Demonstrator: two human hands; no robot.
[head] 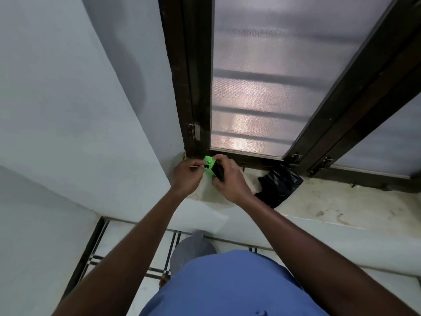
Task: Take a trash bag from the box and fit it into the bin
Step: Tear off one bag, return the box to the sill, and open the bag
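Observation:
A small bright green box (210,165) with black print is held over the window sill, close to the corner of the dark window frame. My left hand (188,176) pinches its left side, apparently at a thin flap. My right hand (229,179) grips the box's right end, where something black (219,173), likely rolled trash bags, shows between the fingers. A loose black trash bag (279,185) lies crumpled on the sill just right of my right wrist. No bin is in view.
The pale stone sill (341,206) runs to the right under a dark-framed window with a mesh screen (262,76). A white wall (79,110) closes the left side. Below are a tiled floor (127,252) and my blue shirt.

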